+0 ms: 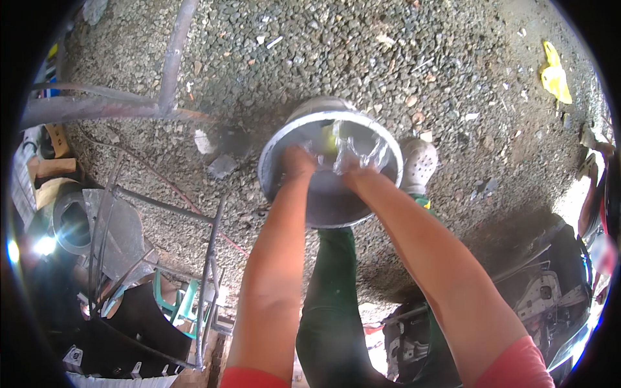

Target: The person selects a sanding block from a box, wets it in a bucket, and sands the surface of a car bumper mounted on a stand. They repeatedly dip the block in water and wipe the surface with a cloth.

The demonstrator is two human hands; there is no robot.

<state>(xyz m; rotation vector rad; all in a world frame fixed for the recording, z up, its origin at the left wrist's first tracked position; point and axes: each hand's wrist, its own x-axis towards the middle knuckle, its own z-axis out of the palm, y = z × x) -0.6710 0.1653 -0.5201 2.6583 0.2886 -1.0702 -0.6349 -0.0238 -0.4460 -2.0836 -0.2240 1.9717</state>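
Both forearms reach down into a round metal basin [326, 207] with a pale rim, held over or standing on the gravel. My left hand [297, 161] is inside at the left; my right hand [354, 167] is inside at the right, among clear glinting splashes or film, which I cannot make out exactly. A blurred yellow-green thing [332, 137] shows between and beyond the hands. The fingers of both hands are hidden or blurred, so what they grip is unclear. My foot in a pale clog [419, 167] is beside the basin's right side.
Metal tube frames [129, 103] lie at the left, with dark panels [142, 323], a teal plastic chair [184, 301] and wood pieces [58, 167]. Dark car parts [543, 291] lie at the lower right. A yellow plastic bag [554, 77] rests on the gravel [388, 52] at the upper right.
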